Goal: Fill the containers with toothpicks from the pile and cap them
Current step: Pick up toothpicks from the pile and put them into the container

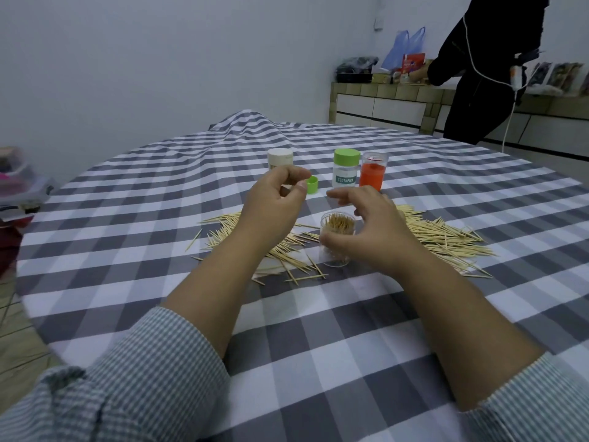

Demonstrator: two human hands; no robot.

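Observation:
A clear open container (338, 250), packed with upright toothpicks, stands on the checked tablecloth amid the toothpick pile (446, 237). My right hand (373, 224) curls round it, thumb on its front wall, fingers arched over its right side, index finger stretched left. My left hand (274, 202) hovers above the pile's left part with loosely curled fingers and nothing visible in them. Just behind it lies a loose green cap (312, 185). Further back stand a white-capped container (279, 157), a green-capped "TOOTHPICK" container (345, 169) and an orange one (372, 172).
The round table (127, 250) falls away at the left and near edges. At the back right, a person in dark clothes (487, 68) stands by a counter holding bags and boxes. Clutter sits at the far left beyond the table.

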